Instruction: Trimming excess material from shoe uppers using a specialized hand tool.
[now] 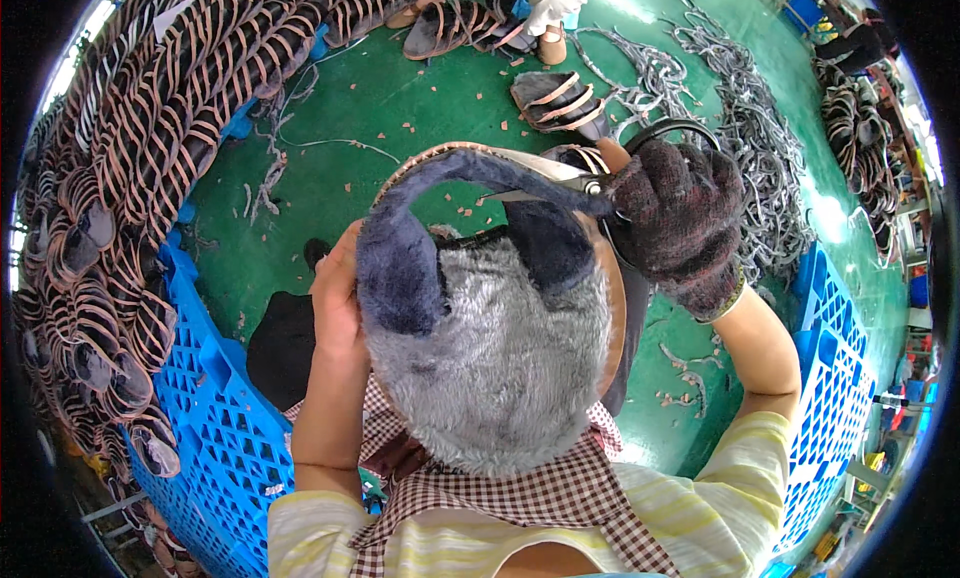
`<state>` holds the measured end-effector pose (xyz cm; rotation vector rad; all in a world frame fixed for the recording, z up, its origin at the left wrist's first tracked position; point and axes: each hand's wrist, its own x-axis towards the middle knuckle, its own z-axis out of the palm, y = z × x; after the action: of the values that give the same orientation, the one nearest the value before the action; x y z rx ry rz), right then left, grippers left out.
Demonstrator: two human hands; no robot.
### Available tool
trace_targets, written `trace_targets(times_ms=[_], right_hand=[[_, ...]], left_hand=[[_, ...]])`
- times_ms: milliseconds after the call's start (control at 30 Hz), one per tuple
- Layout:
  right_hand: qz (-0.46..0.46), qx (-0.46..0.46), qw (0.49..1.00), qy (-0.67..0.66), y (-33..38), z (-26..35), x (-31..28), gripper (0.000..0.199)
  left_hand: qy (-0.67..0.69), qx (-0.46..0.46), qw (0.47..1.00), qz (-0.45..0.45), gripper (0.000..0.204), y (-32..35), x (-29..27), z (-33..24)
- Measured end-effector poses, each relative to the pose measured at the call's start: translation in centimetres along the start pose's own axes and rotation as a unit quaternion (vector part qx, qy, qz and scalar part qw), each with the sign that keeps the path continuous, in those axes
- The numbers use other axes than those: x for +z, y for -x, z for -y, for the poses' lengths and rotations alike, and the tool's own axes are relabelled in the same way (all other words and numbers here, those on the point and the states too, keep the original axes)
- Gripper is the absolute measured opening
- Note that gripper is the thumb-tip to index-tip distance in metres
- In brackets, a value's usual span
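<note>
Your left hand (340,298) grips the left edge of a gray furry piece (500,368), its fingers pressed together on the rim, with their tips hidden from view. The furry piece sits in front of you, above your checked apron (560,488), its rounded end toward your body. A dark blue fabric band (400,263) arches across its far side, and 1 tan edge shows along the right.

Your right hand (685,213) wears a dark knitted glove, and its fingers are curled around the handles of black-handled scissors (593,189). The blades point left and lie at the blue band along the far rim; you cannot tell from here how far apart they are.

Below, pink scraps dot the green floor (320,183). A heap of gray strips (740,128) lies beyond your right hand, and 1 small stack of tan-edged pieces (560,103) lies near the scissors. Many more dark, tan-edged pieces (130,108) are piled at the left, behind a blue plastic grid (220,368). At the top, another person's foot (551,46) shows.
</note>
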<state>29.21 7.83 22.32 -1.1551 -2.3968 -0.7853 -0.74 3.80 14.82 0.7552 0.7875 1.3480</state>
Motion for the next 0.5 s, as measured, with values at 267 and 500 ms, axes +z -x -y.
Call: trace_targets(times_ms=[267, 500], right_hand=[[-0.038, -0.057, 0.997, -0.039, -1.7, -0.2, 0.9, 0.040], [-0.024, -0.036, 0.998, -0.045, -1.7, -0.6, 0.0, 0.053]], left_hand=[[0.013, -0.013, 0.999, -0.031, 0.035, 0.4, 0.9, -0.7], [-0.027, 0.003, 1.000, 0.004, 0.030, -1.2, -2.0, -1.8]])
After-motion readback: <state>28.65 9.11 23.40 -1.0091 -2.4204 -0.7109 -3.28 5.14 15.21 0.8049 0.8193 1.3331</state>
